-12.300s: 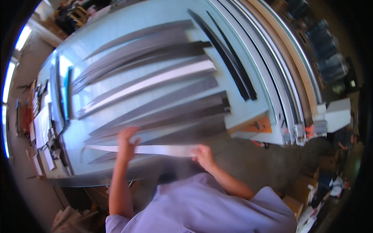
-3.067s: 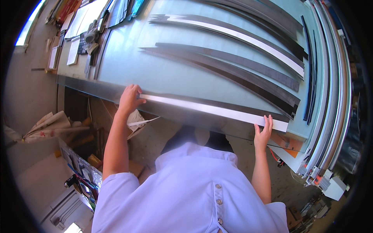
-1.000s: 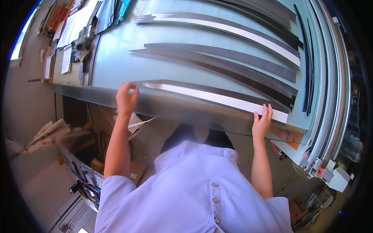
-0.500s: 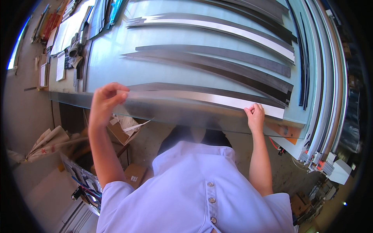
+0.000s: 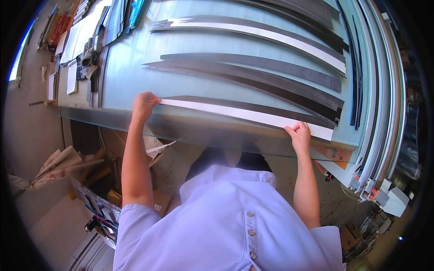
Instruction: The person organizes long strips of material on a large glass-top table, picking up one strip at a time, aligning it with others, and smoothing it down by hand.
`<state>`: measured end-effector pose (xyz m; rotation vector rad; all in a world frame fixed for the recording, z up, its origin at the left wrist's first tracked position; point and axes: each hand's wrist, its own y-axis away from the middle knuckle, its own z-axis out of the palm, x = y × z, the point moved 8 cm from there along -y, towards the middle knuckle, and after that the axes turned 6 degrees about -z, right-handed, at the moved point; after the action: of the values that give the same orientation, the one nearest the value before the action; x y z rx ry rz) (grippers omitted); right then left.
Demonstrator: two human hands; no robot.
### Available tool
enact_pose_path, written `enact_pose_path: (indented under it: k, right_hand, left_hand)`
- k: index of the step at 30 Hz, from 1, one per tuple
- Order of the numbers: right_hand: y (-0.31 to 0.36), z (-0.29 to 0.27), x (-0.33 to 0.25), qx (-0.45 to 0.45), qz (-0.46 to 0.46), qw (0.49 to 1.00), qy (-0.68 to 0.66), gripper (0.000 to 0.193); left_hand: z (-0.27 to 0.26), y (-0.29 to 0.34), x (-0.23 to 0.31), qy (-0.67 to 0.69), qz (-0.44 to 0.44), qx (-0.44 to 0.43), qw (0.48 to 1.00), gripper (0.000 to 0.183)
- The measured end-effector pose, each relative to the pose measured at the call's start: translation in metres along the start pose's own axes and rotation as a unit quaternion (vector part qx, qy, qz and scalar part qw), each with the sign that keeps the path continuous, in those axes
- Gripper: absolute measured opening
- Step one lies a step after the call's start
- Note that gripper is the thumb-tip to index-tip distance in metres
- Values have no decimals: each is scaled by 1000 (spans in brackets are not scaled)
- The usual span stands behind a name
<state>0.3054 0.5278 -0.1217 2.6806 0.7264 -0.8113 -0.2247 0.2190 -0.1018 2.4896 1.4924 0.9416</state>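
A long white strip (image 5: 239,114) lies along the near edge of the glass tabletop (image 5: 126,81), partly over a dark grey strip (image 5: 275,110). My left hand (image 5: 145,105) pinches the white strip's narrow-looking left end. Closer to the right end, my right hand (image 5: 300,135) has thumb and fingers closed on its near edge. Just beyond lie fanned dark strips (image 5: 253,83) and one separate grey strip (image 5: 226,61). Farther back, a second white strip (image 5: 271,38) rests among more dark strips.
White metal rails (image 5: 382,90) run along the table's right side, beside thin black strips (image 5: 354,90). Gloves (image 5: 88,63), papers (image 5: 81,36) and blue strips (image 5: 135,16) lie at the left. Below the left edge are crumpled cloth (image 5: 63,165) and a cardboard box (image 5: 162,203).
My left hand has moved right and slightly down, from above the table onto the white strip's left end. That end now lies flat and sharp instead of blurred. My right hand stays put.
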Motion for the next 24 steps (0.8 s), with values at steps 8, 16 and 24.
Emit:
enact_pose_path:
  k: [8,16,24]
  right_hand:
    - [-1,0,-4,2,20,999,35,45]
    - [-2,1,-2,3,19,999,31,47]
    - [-2,-1,-4,3,19,999,36,48]
  left_hand:
    - [2,-3,13,-84,9,-7,996,23]
    - [0,-4,17,-93,-8,-17,996,22]
    - [2,-8,14,-90,-15,-23,996,22]
